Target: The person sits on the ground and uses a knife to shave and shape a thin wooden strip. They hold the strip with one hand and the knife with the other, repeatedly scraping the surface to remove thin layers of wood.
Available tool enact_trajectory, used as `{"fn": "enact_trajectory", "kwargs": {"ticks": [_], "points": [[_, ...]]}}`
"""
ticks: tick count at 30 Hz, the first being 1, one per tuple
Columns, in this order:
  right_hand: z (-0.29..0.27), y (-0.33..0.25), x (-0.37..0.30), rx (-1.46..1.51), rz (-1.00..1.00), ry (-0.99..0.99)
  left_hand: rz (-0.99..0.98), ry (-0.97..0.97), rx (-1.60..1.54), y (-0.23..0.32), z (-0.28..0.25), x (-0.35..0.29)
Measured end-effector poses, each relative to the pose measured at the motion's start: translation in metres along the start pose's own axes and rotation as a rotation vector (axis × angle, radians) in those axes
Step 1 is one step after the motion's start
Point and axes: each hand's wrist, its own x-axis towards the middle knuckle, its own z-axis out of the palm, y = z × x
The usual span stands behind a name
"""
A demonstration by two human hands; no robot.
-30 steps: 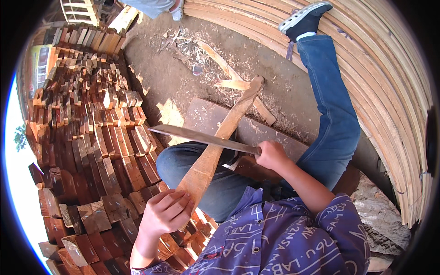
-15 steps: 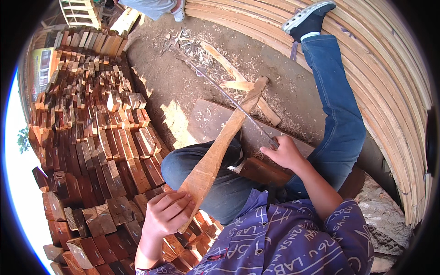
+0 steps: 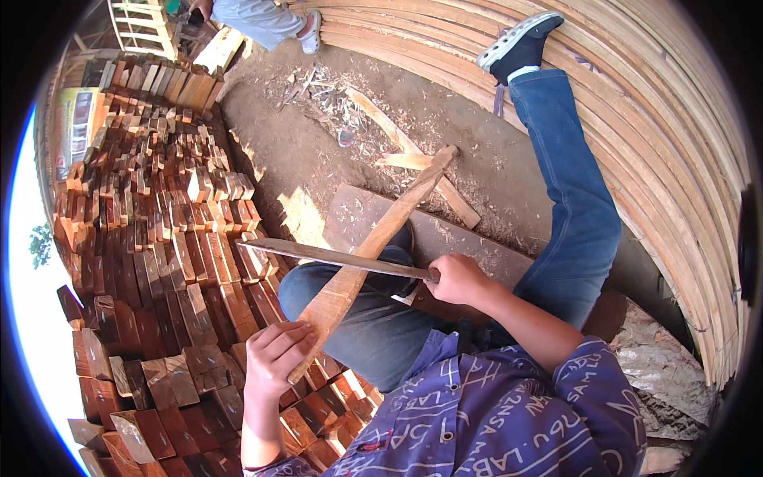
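Observation:
My left hand (image 3: 276,355) grips the broad near end of a shaped, paddle-like piece of wood (image 3: 332,300), fingers on top. The piece slants away to the right over my bent left knee, and its narrow far end shows above the board and ground. In my right hand (image 3: 458,280) is the handle of a machete (image 3: 306,253), closed in the fist. Its long flat blade points left and crosses above the middle of the wood. Whether the blade touches the wood I cannot tell. Most of the handle is hidden by my fingers.
Stacked cut wooden blocks (image 3: 151,290) fill the left side. Long pale planks (image 3: 652,135) curve along the right. A flat board (image 3: 362,208) lies before me, with loose wood strips (image 3: 381,123) and shavings beyond. Another person's leg (image 3: 262,20) shows at the top.
The machete has swung left and nearer, its broad side now showing. My right hand has moved left and a little nearer. The wood and my left hand have shifted slightly.

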Motion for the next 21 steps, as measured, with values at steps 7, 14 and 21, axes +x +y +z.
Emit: {"fn": "enact_trajectory", "kwargs": {"ticks": [7, 14, 21], "points": [[0.000, -0.034, -0.009, 0.045, -0.075, -0.091, -0.025, 0.029, 0.000, 0.001, 0.006, -0.011], [0.012, 0.014, 0.008, -0.067, 0.081, -0.092, -0.114, 0.002, -0.045, -0.009, 0.013, -0.027], [-0.003, -0.036, -0.021, 0.034, -0.101, -0.108, -0.062, 0.045, -0.009, -0.006, 0.008, -0.016]]}}
